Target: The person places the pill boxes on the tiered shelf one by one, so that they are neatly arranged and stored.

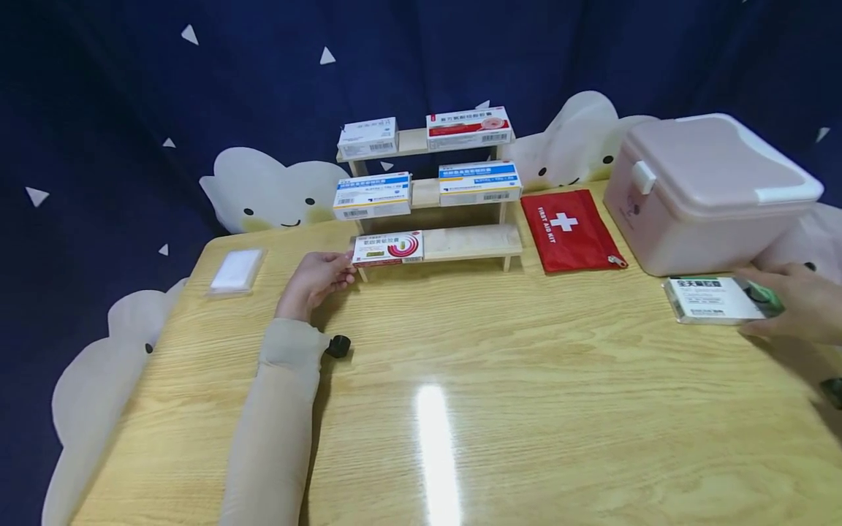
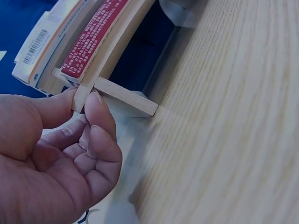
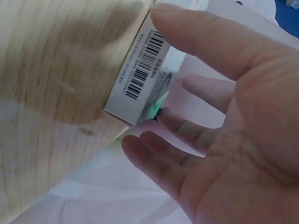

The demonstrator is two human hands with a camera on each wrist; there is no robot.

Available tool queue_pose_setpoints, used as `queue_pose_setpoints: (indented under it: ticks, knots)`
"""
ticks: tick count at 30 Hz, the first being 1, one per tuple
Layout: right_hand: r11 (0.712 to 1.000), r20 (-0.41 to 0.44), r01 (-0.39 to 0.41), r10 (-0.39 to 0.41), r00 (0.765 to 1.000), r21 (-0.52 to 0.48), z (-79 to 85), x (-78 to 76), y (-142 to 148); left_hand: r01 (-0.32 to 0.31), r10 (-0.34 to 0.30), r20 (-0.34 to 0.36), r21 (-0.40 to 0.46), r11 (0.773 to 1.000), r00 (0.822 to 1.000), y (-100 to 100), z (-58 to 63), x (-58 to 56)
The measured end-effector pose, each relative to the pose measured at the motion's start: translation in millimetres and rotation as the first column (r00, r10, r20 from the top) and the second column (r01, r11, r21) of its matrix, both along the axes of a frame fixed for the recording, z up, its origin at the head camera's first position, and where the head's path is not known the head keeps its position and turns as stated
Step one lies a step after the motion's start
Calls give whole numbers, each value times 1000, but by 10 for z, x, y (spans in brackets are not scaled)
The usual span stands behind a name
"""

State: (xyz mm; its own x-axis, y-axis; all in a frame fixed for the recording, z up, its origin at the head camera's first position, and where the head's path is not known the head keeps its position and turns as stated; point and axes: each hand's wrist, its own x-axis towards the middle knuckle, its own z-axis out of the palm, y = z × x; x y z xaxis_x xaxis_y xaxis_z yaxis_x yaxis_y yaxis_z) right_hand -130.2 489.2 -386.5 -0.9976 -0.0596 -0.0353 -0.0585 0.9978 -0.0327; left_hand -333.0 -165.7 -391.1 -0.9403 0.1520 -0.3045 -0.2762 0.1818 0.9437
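Observation:
At the left end of the lowest tier, my left hand point(image 1: 319, 277) pinches the wooden display rack point(image 1: 470, 243) between thumb and index finger; the left wrist view shows the board's end point(image 2: 81, 95) in that pinch. A red-and-white medicine box point(image 1: 387, 249) lies on this tier beside the hand. On the right, my right hand point(image 1: 805, 303) is at the end of a white-and-green medicine box point(image 1: 707, 299) on the table. In the right wrist view its thumb point(image 3: 196, 35) lies along the box's edge above the barcode, and the other fingers are spread, loosely bent, around the far side.
Two blue-and-white boxes point(image 1: 373, 196) stand on the middle tier; a white box point(image 1: 368, 139) and a red-banded box point(image 1: 469, 129) stand on top. A red first aid pouch point(image 1: 572, 230) and a pink lidded bin point(image 1: 684, 212) are to the right, a clear-wrapped white pack point(image 1: 237, 271) to the left.

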Motion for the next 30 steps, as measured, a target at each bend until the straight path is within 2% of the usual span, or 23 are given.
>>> queue_pose_setpoints:
  ticks: [6,13,17,23,30]
  knots:
    - [998,11,52,-52,999,22,-43,17,53,1,-1,13,1,1000,1000,28,-1,3]
    - [997,16,76,-76,997,20,-35,-8,58,-14,14,18,-11,1000,1000,24,10,27]
    - [995,52,101,-101,994,2,-27,6,38,-25,25,15,-24,999,1000,21,4,21]
    - [995,63,66,-61,996,-79,-48,58,-46,-13,13,11,-30,999,1000,15,-3,17]
    - [996,6,57,-56,998,-72,8,174,-225,-12,12,-1,-28,1000,1000,10,-2,6]
